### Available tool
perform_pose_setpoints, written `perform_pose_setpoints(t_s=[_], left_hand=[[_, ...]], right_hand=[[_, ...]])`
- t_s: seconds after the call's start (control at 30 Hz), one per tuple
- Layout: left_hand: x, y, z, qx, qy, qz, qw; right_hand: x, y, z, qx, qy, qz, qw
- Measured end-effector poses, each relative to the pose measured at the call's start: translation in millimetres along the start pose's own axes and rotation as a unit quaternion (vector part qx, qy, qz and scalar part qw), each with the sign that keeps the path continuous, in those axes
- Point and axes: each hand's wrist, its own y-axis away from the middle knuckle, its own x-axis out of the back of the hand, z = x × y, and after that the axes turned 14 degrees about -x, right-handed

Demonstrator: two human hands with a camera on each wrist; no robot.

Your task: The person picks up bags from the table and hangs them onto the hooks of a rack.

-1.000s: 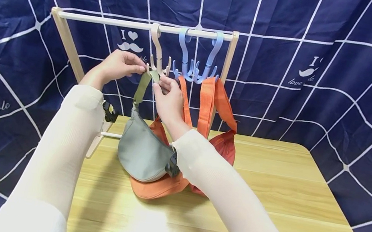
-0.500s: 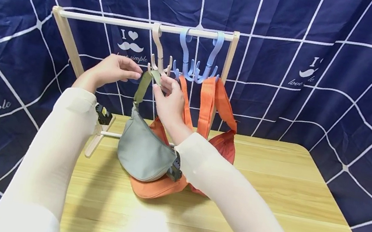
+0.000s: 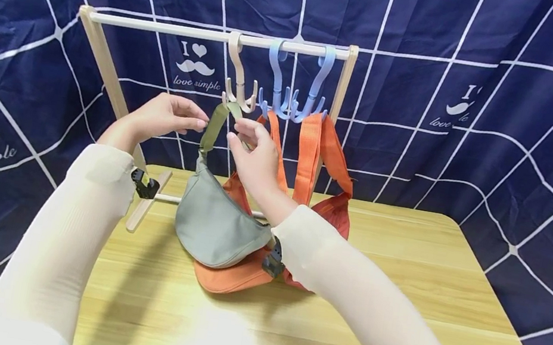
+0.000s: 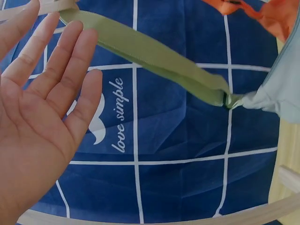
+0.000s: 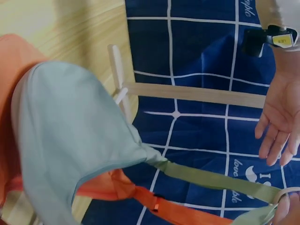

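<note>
A grey-green crescent-shaped sling bag (image 3: 216, 223) hangs by its olive strap (image 3: 215, 126) from a beige swivel hook (image 3: 240, 73) on the rack's rail. My left hand (image 3: 157, 117) is just left of the strap; in the left wrist view its palm shows, with fingers spread and holding nothing. To the strap's right, my right hand (image 3: 259, 161) has its thumb and fingers apart, fingertips close to the strap just under the hook. Only a bit of that hand shows in the right wrist view; whether it touches the strap is unclear.
Two blue hooks (image 3: 278, 79) share the rail, with orange straps (image 3: 309, 147) below them. An orange bag (image 3: 232, 280) hangs behind the grey-green one, and a redder bag (image 3: 339, 212) is at right. The rack's wooden foot (image 3: 147, 206) stands on the table (image 3: 426, 293).
My left hand has drawn away from the strap, leftward and down. My right hand has shifted slightly right and down. The strap stays hanging on the beige hook.
</note>
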Motion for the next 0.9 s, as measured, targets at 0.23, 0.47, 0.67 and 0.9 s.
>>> perform_pose_setpoints(t_s=[0.23,0.47,0.67,0.9], left_hand=[[-9.2,12.5,3.8,0.011,0.007,0.014,0.9998],[-20.6,23.1,6.7,0.033,0.015,0.039,0.9986],[-37.2,26.5,14.2,0.029,0.033,0.056,0.9975],[-60.8,33.5,20.7,0.021,0.051,0.078,0.9954]], right_hand=[[17.6,4.5,0.8,0.018,0.023,-0.048,0.9984],[40.0,1.9,6.8,0.012,-0.002,-0.104,0.9945],[64.0,2.4,10.5,-0.021,0.025,-0.135,0.9903],[92.7,6.9,11.1,-0.045,0.071,-0.176,0.9808]])
